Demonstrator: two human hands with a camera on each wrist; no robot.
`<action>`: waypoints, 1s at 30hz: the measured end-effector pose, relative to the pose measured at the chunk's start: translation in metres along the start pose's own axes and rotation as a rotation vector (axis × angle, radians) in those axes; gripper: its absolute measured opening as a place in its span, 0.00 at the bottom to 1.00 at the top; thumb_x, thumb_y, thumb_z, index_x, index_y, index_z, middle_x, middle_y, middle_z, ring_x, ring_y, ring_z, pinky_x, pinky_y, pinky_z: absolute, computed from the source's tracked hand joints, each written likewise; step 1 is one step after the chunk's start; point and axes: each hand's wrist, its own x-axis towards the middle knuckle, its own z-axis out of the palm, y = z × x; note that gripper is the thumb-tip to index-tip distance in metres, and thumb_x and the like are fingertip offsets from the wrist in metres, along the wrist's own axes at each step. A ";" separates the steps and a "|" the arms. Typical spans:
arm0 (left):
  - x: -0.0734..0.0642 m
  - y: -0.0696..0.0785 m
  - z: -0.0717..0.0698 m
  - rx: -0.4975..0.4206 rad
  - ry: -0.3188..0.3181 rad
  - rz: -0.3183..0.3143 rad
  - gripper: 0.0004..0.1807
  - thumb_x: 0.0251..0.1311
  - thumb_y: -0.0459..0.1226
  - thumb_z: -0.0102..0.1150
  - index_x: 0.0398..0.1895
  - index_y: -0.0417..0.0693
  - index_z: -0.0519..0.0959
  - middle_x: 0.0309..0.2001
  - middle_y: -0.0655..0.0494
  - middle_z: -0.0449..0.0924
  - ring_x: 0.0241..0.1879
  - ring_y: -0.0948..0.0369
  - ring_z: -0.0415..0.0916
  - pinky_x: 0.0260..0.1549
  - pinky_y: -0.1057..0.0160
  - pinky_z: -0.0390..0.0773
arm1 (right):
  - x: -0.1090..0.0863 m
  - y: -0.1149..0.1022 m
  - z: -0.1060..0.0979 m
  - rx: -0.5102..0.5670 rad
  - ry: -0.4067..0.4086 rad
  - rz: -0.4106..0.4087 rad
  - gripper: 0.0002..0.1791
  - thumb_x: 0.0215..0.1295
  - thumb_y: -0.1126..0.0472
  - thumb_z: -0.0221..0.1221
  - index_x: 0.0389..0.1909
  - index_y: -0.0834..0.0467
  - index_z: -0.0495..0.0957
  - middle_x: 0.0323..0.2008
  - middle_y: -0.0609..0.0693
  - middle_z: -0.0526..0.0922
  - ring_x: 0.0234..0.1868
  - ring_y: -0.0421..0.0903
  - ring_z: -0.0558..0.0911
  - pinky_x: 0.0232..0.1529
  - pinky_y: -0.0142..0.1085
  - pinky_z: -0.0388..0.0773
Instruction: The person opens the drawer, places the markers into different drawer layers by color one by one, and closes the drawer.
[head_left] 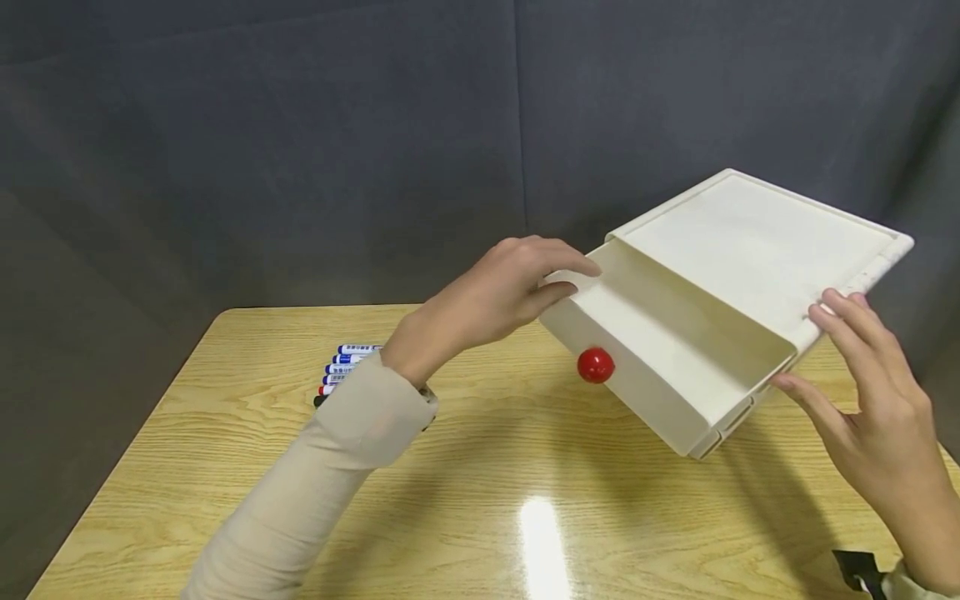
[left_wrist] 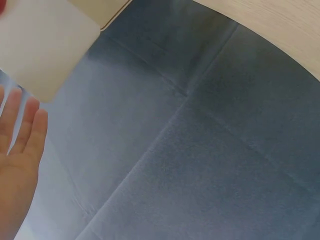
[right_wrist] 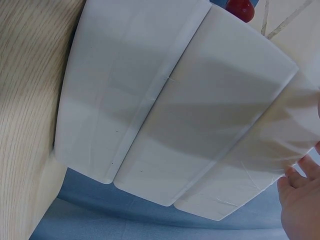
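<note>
A white drawer unit (head_left: 765, 242) is on the table, with its top drawer (head_left: 645, 375) pulled out and a round red knob (head_left: 596, 365) on the drawer front. Nothing shows inside the visible part of the drawer. My left hand (head_left: 502, 292) is at the drawer's left front corner, fingertips over the rim; the left wrist view has its fingers (left_wrist: 36, 131) extended close to that corner. My right hand (head_left: 877, 400) touches the unit's right side, fingertips along the top edge and thumb lower down. Three stacked sections (right_wrist: 215, 105) of the unit show in the right wrist view.
Several markers (head_left: 348, 362) lie side by side at the table's left, partly behind the left sleeve. A dark grey curtain (head_left: 337, 167) hangs behind the wooden table (head_left: 450, 517). Near the right cuff is a small black piece (head_left: 857, 570).
</note>
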 end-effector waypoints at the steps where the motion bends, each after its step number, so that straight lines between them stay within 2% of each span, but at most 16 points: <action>1: -0.002 -0.001 0.000 -0.007 0.008 -0.005 0.17 0.66 0.31 0.60 0.58 0.45 0.81 0.57 0.55 0.83 0.58 0.61 0.78 0.60 0.68 0.74 | 0.000 0.000 0.000 0.000 0.000 0.003 0.44 0.66 0.35 0.52 0.57 0.75 0.73 0.59 0.75 0.74 0.74 0.55 0.66 0.76 0.33 0.59; 9: -0.016 -0.007 -0.003 -0.037 0.072 -0.037 0.20 0.63 0.31 0.64 0.59 0.45 0.80 0.56 0.54 0.83 0.56 0.59 0.78 0.60 0.63 0.73 | 0.000 0.000 0.001 0.000 -0.005 0.009 0.44 0.66 0.35 0.52 0.57 0.75 0.73 0.59 0.75 0.74 0.74 0.53 0.65 0.76 0.33 0.58; 15: -0.026 -0.013 -0.003 -0.067 0.120 -0.011 0.19 0.62 0.31 0.64 0.57 0.43 0.81 0.55 0.53 0.84 0.55 0.59 0.79 0.60 0.62 0.75 | 0.001 0.002 0.001 0.001 -0.010 0.009 0.44 0.66 0.35 0.52 0.58 0.75 0.73 0.59 0.75 0.73 0.74 0.54 0.65 0.76 0.33 0.58; 22: -0.037 -0.019 -0.005 -0.094 0.140 -0.018 0.20 0.62 0.31 0.64 0.58 0.41 0.80 0.56 0.52 0.83 0.57 0.59 0.78 0.60 0.63 0.77 | 0.001 0.001 0.000 0.003 -0.008 0.015 0.44 0.65 0.34 0.52 0.58 0.75 0.73 0.59 0.75 0.73 0.74 0.53 0.65 0.76 0.33 0.58; 30: -0.048 -0.026 -0.006 -0.077 0.146 -0.050 0.20 0.62 0.32 0.65 0.58 0.42 0.80 0.57 0.51 0.82 0.58 0.58 0.78 0.60 0.61 0.78 | 0.002 0.002 0.000 0.006 -0.003 0.012 0.45 0.65 0.34 0.52 0.57 0.75 0.73 0.59 0.75 0.73 0.74 0.54 0.65 0.76 0.33 0.58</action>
